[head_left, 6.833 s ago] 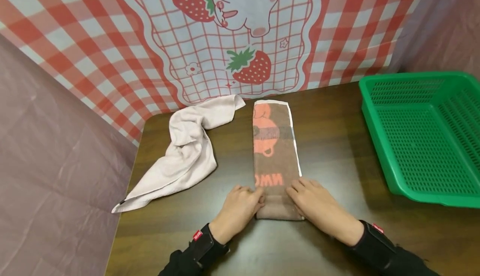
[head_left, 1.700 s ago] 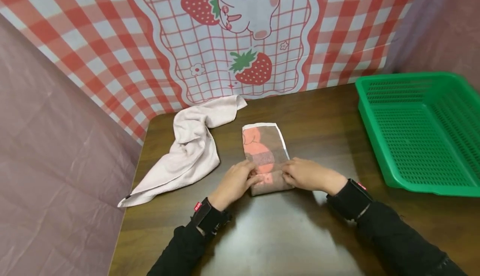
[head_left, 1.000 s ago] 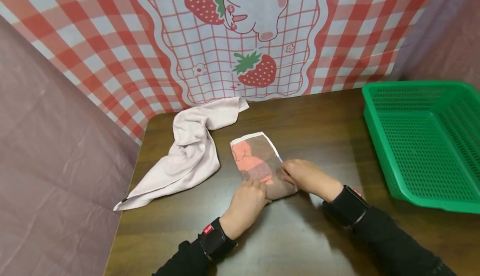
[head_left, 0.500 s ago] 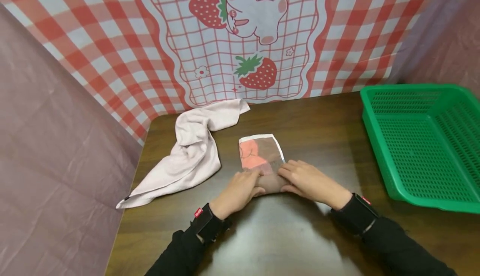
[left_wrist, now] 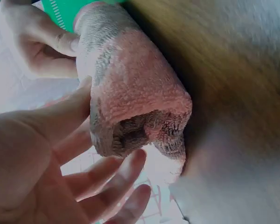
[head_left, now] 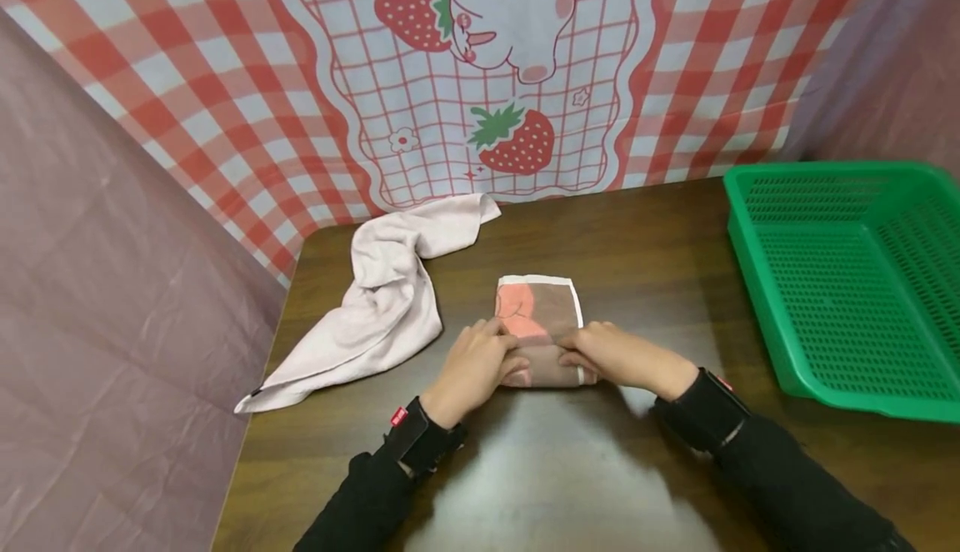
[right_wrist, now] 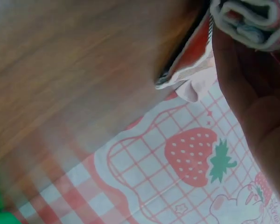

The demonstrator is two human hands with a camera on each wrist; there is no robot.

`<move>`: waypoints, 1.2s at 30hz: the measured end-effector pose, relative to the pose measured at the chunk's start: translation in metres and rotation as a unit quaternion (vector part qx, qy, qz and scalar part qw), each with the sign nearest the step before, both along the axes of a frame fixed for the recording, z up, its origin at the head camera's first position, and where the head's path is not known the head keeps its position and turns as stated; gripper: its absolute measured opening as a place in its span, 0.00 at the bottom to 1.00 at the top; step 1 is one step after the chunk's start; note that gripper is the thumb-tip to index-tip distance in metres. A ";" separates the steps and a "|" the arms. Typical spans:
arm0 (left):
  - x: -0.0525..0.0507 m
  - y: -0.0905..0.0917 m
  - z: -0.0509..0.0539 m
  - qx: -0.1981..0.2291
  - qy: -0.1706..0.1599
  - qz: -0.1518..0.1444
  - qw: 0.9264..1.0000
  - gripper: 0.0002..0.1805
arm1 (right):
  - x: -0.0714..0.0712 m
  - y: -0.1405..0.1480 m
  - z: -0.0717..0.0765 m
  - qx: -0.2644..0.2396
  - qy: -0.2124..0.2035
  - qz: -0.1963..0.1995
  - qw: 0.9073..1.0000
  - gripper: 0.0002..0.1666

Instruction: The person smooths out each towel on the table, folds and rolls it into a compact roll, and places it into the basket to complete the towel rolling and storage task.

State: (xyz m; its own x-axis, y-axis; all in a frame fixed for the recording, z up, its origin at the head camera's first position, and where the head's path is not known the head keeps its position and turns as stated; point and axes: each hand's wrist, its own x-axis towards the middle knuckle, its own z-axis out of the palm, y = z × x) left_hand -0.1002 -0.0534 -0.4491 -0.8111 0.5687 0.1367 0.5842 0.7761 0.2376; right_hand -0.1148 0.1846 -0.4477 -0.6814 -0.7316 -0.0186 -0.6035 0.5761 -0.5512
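Note:
A brown towel (head_left: 558,306) with a coral print and white edging lies on the wooden table, its near end rolled and its far end flat. My left hand (head_left: 476,364) grips the left end of the roll, thumb on the near side and fingers over the far side. At the other end, my right hand (head_left: 626,356) grips the roll between thumb and curled fingers. The left wrist view shows the hollow end of the rolled towel (left_wrist: 140,70) beside the thumb and fingers. In the right wrist view, the spiral layers of the roll (right_wrist: 252,28) show; most fingertips are hidden.
A crumpled pale pink towel (head_left: 375,293) lies on the left of the table (head_left: 585,477). On the right stands a green perforated plastic basket (head_left: 765,310). A red-and-white checked cloth (head_left: 697,77) with strawberries hangs behind the table.
From a long flat strip, the brown towel has been rolled up from its near end, leaving a short flat part. It was briefly tilted, then straightened. Both hands moved forward with the roll.

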 end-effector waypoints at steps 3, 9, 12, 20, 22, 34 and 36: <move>0.000 0.005 0.002 0.007 0.015 0.017 1.000 0.13 | -0.005 0.000 0.000 -0.010 -0.011 -0.016 1.000 0.14; 0.007 0.014 0.002 0.021 0.025 0.039 0.999 0.12 | -0.002 0.005 -0.003 -0.015 0.008 -0.042 0.999 0.05; 0.010 0.016 0.000 0.015 0.049 0.050 0.997 0.10 | 0.001 0.005 -0.004 -0.031 0.024 -0.055 0.998 0.09; 0.031 0.023 -0.015 -0.073 0.251 0.020 0.965 0.04 | 0.016 -0.003 -0.008 0.006 0.151 -0.081 0.985 0.10; 0.034 0.022 -0.017 -0.083 0.271 0.004 0.959 0.04 | 0.023 -0.009 -0.009 0.021 0.208 -0.085 0.974 0.09; 0.029 0.002 -0.019 -0.078 0.237 -0.042 0.967 0.11 | 0.053 -0.030 -0.025 0.116 0.452 -0.083 0.880 0.23; 0.025 0.002 -0.018 -0.055 0.226 -0.039 0.972 0.12 | 0.050 -0.030 -0.027 0.116 0.454 -0.089 0.879 0.18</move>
